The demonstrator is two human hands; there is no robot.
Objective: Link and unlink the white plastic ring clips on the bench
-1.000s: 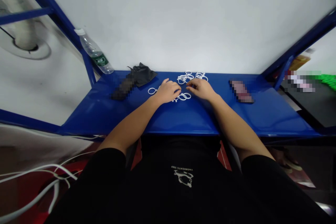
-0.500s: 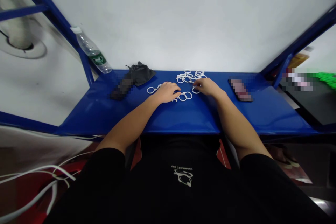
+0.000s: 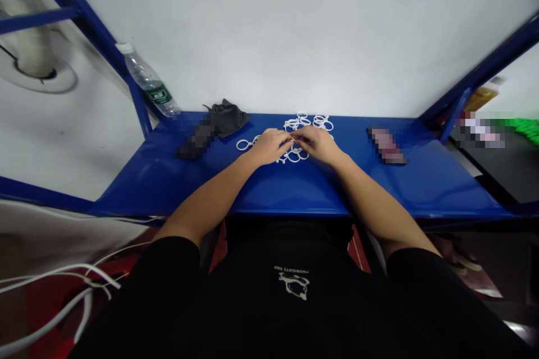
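Observation:
My left hand [image 3: 270,146] and my right hand [image 3: 319,144] meet at the fingertips above the blue tabletop [image 3: 290,193]. Both are closed in a pinch on a small white ring [image 3: 293,139], mostly covered by the fingers. Just below them lie linked-looking white rings [image 3: 295,156] with little knobs. Part of another white ring [image 3: 243,145] shows left of my left hand, and its neighbours are half hidden under that hand. Behind the hands, against the wall, is a loose pile of several white rings [image 3: 304,122].
A black pouch [image 3: 229,118] and a blurred dark object [image 3: 197,140] lie to the left, with a plastic bottle [image 3: 149,83] leaning at the back corner. On the right lies a phone [image 3: 386,146]. Blue metal struts [image 3: 452,109] frame the tabletop, and a white wall [image 3: 290,39] closes it off behind.
My right hand has moved left, bringing a white ring from beside the pile to my left fingertips. My left hand has stayed nearly in place.

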